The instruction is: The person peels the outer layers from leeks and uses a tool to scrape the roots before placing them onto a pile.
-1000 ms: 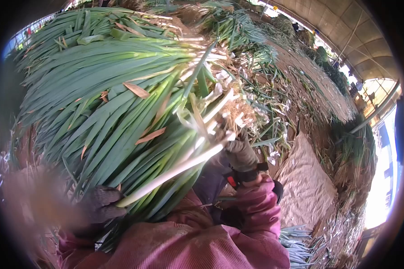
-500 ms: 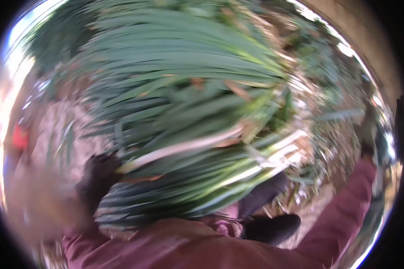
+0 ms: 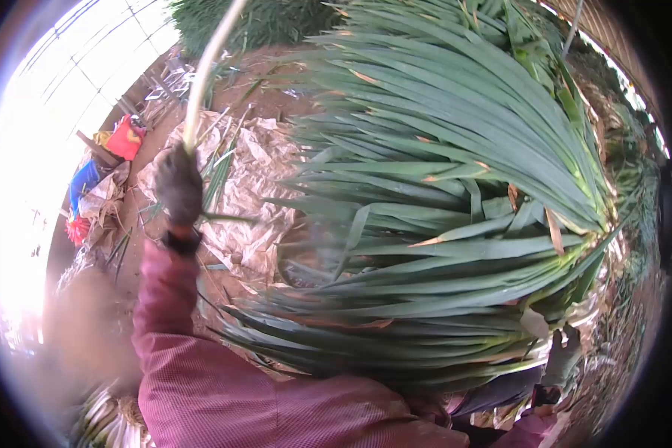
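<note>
Head view: we see green-onion pile (image 3: 440, 261), leaf tips at left, root ends at right. Gloved left hand (image 3: 178, 183) well past pile's leaf tips, fingers closed around pale green-onion stalk (image 3: 200, 84), which rises out of view, clear of pile. Gloved right hand (image 3: 562, 355) just beside pile's near root end, fingers partly spread, holding nothing we can see; whether they touch pile, we cannot tell. Crumpled sheet (image 3: 257, 164) lies beside pile's leaf tips, red bundle (image 3: 127, 140) farther out.
</note>
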{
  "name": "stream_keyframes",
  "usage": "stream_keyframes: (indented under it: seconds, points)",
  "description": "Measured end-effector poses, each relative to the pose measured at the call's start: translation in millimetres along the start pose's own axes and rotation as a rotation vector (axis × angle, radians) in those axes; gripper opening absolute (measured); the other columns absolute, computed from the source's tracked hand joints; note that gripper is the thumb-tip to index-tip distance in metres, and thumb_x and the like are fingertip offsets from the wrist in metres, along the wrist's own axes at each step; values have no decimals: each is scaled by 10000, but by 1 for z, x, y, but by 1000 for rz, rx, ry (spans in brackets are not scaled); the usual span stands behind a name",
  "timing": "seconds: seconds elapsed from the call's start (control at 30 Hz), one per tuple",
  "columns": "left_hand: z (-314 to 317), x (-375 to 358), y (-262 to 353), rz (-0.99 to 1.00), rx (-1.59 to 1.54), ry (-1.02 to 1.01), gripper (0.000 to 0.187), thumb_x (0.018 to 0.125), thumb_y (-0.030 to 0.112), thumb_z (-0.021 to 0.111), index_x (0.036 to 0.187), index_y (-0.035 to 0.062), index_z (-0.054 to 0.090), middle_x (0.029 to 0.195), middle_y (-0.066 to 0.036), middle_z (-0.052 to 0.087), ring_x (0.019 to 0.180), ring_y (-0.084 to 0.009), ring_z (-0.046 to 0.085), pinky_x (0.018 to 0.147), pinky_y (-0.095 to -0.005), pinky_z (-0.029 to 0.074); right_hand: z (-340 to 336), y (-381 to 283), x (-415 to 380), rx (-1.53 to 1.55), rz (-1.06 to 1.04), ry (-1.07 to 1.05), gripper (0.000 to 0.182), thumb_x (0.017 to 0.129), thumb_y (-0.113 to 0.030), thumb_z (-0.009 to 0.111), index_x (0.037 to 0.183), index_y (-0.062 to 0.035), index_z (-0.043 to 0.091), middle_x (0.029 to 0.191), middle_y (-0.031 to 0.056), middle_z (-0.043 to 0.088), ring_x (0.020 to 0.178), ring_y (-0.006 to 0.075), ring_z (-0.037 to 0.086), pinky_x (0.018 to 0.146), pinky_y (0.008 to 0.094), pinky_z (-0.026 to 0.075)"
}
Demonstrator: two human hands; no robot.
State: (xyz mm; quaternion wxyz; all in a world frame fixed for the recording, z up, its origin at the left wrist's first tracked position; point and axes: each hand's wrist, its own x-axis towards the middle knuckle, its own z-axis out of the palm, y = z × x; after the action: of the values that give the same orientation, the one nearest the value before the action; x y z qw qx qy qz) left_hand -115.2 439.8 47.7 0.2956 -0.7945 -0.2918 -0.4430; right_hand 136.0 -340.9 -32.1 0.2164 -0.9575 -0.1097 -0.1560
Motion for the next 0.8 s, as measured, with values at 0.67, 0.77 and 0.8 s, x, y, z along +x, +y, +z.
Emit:
stream_keyframes:
  seconds: [0.67, 0.77, 0.8]
  points:
    - [-239, 51, 352, 1323, -1428, -709, 291, 728, 82, 692, 990, 5, 592, 975, -150, 599, 901, -301, 628, 753, -383, 535, 3, -5, -100, -207, -87, -255, 349, 764, -190, 639, 1104, -115, 636, 1053, 75, 634, 1010, 279, 587, 907, 440, 452]
    - [-272, 13, 426, 1376, -1314, -591, 397, 753, 138, 670, 1110, 15, 548, 993, -161, 605, 849, -306, 644, 687, -376, 532, 89, 43, -121, 176, -78, -254, 425, 672, -272, 628, 1085, -176, 621, 1035, 26, 584, 1105, 229, 513, 1005, 530, 345]
    - [-276, 3, 452, 1340, -1221, -572, 443, 769, 159, 660, 1167, 22, 522, 1004, -176, 608, 819, -336, 637, 692, -398, 526, 45, 2, -114, -157, -264, -162, 424, 662, -304, 621, 1069, -188, 616, 1005, 19, 568, 1101, 218, 499, 1013, 525, 329]
